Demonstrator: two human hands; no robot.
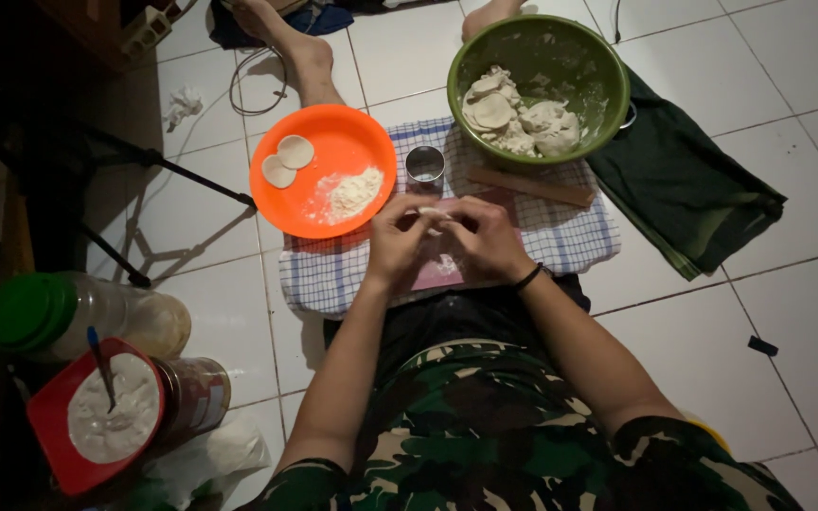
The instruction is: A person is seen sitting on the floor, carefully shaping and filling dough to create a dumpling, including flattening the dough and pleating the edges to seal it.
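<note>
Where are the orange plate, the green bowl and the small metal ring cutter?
orange plate (333,132): head view, bare upper part of its inside.
green bowl (560,57): head view, inner far wall.
metal ring cutter (425,165): head view, its round rim.

on the checked cloth (570,232) spread over the white tiled floor (788,312), the round orange plastic plate (333,203) lies left, the green plastic bowl (575,52) right, the small metal cup (425,165) between them, the wooden stick (532,186) before the bowl.
</note>
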